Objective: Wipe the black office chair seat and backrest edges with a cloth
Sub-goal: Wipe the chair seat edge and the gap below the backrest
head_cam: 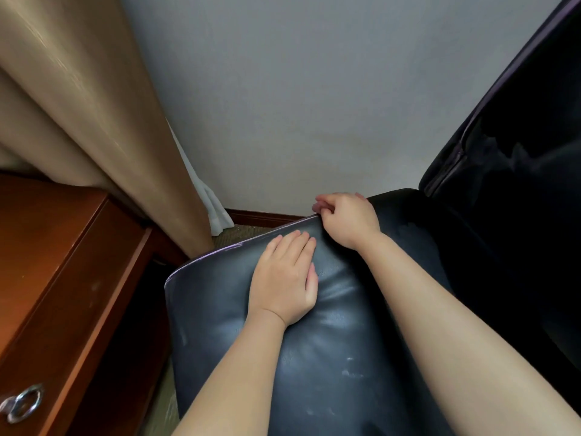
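Note:
The black leather chair seat (330, 341) fills the lower middle, with worn pale scuffs and a purple-tinged edge trim. The backrest (518, 127) rises at the right, dark and glossy. My left hand (284, 278) lies flat on the seat near its far edge, fingers straight and together. My right hand (347, 220) is at the far edge of the seat, with fingers and thumb curled over the trim and pinching it. No cloth shows in either hand.
A reddish wooden cabinet (56, 262) with a metal ring pull (23, 404) stands at the left. A tan curtain (81, 105) hangs beside it, with a white sheer (210, 209) behind. The grey wall (298, 89) and brown baseboard (261, 217) lie just beyond the seat.

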`<state>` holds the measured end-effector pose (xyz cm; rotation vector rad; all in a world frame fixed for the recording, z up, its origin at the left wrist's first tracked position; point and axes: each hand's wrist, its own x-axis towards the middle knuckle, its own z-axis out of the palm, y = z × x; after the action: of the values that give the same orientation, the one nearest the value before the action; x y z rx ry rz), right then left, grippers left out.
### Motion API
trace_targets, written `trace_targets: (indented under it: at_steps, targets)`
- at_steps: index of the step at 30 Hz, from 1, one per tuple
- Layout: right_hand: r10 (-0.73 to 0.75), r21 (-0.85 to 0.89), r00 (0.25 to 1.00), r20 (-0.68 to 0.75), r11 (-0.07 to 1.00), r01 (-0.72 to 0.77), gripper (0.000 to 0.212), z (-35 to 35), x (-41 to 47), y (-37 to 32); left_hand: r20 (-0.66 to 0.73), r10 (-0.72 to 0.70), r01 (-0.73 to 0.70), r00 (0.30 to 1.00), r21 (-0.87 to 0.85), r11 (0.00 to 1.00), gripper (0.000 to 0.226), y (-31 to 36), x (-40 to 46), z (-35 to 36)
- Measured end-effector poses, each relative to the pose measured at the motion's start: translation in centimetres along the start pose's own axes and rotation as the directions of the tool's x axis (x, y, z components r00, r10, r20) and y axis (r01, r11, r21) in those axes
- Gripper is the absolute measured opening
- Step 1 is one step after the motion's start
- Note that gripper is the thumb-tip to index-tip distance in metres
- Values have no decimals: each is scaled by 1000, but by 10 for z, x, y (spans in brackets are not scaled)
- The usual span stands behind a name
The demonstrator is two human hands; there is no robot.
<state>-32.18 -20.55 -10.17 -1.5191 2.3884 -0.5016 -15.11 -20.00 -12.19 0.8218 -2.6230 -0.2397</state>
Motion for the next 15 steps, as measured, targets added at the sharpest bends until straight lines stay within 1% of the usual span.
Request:
trace_targets:
  at_steps: [2, 5, 6, 7, 9, 12, 15]
  targets:
    - [14, 24, 999, -31, 1000, -14, 31, 3, -8, -3, -5, -1, 1, 1000, 10, 1000, 45, 0, 0, 0]
    - [-84, 32, 974, -209, 995, 92, 24, 11, -37, -2, -14, -23, 23, 1000, 30, 999, 45, 1, 0, -1]
    - [-102, 13, 964, -244, 994, 108, 22, 12, -44, -1, -17, -34, 35, 999, 37, 999, 45, 1, 0, -1]
    - [-112, -10, 962, -247, 994, 113, 22, 12, -44, 0, -21, -43, 44, 999, 42, 998, 45, 1, 1, 0]
    - [-91, -40, 981, -169, 996, 85, 23, 7, -32, -2, -38, -38, 39, 999, 43, 998, 45, 0, 3, 1]
    - [15, -33, 999, -49, 999, -17, 29, 2, -10, -7, -53, -15, 17, 998, 37, 999, 45, 0, 2, 3]
    - [54, 5, 997, -56, 999, -54, 28, 3, -10, -9, -80, -11, 14, 997, 36, 999, 44, 0, 3, 3]
